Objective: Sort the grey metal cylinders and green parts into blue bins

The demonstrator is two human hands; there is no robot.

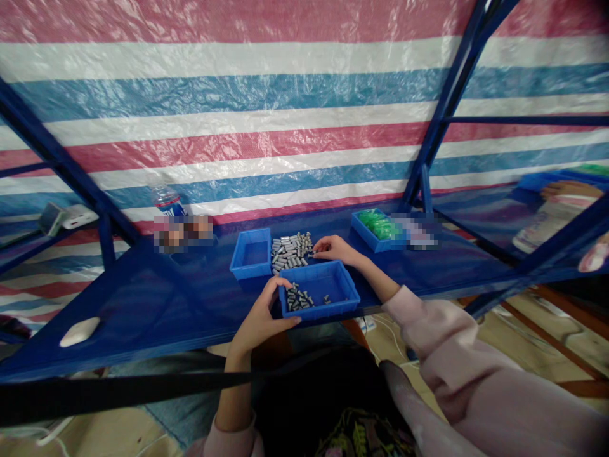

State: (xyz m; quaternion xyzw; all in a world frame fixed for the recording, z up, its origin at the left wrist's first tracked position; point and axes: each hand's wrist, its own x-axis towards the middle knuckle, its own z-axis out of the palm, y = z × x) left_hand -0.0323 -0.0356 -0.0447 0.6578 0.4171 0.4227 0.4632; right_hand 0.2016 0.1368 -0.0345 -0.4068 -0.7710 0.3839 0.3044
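My left hand [264,317] grips the left end of a blue plastic bin [333,310] at the table's front edge, thumb at the front and fingers over the rim. Small metal screws [299,297] lie in the bin's left part, with a few more farther right. Behind the bin is a pile of silvery metal cylinders [289,252] on the blue table. At the pile's right edge my right hand [335,249] has its fingertips pinched together; whatever is between them is too small to make out. Left of the pile stands another blue bin [252,254].
A blue bin with green plastic packets [378,225] stands at the back right. A bottle [170,202] is at the back left, near blurred-out items. A white mouse-shaped object [80,331] lies at the left front. Blue frame posts [442,114] flank the table. A co-worker's hand [571,189] shows far right.
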